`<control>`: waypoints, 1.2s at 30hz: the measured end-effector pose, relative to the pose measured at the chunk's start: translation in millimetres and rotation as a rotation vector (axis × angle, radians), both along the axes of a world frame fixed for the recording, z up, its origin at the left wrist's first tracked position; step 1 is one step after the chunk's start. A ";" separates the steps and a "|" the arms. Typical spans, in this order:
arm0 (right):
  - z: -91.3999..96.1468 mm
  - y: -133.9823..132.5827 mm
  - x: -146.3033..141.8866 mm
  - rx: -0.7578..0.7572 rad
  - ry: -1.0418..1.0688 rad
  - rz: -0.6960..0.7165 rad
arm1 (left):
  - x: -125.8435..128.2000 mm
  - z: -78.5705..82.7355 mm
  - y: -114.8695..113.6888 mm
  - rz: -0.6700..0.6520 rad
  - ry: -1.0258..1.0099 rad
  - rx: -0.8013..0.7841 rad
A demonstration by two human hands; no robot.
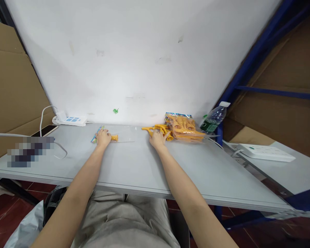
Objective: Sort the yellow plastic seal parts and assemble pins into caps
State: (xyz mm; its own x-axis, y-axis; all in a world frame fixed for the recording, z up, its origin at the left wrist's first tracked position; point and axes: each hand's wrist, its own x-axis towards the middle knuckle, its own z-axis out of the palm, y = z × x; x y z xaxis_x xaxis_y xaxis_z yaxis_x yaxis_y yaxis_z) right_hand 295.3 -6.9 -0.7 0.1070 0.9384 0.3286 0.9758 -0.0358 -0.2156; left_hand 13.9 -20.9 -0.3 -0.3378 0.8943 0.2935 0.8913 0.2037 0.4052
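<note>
Centre-left: our left hand (103, 137) on clear bag (127, 133), yellow piece (114, 138) beside hand. Centre-right: our right hand (158, 138) at loose yellow pieces (169, 137). Either grip: we cannot tell.

Single head-worn view, down across the table (134, 165)

2 bare hands (103, 137) (157, 138), 1 flat clear plastic bag (126, 133), 2 long white plastic power strips (72, 120) (267, 152), 1 black rectangular phone (48, 130), 1 clear green-labelled plastic bottle (214, 119). The loose curved yellow-orange plastic pieces (164, 127) and the bagged orange plastic pieces (185, 128) overlap too much to count.
</note>
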 end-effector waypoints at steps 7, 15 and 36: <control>24.9 -6.1 -1.4 0.042 0.145 0.001 | -1.9 -1.3 2.2 -0.044 0.037 -0.077; 41.3 -8.9 -3.8 0.015 0.345 0.273 | -7.7 -1.1 5.4 -0.026 0.073 -0.123; 5.9 -12.0 -47.7 -0.216 0.475 0.519 | 18.9 0.7 -1.8 -0.401 -0.012 -0.186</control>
State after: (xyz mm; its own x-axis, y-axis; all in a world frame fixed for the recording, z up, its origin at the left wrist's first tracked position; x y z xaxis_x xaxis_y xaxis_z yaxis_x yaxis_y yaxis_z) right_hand 247.6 -18.9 5.2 -0.2838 0.9456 0.1590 0.6818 0.3156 -0.6599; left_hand 32.8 -22.7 0.4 0.0441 0.9925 0.1138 0.9099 -0.0869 0.4055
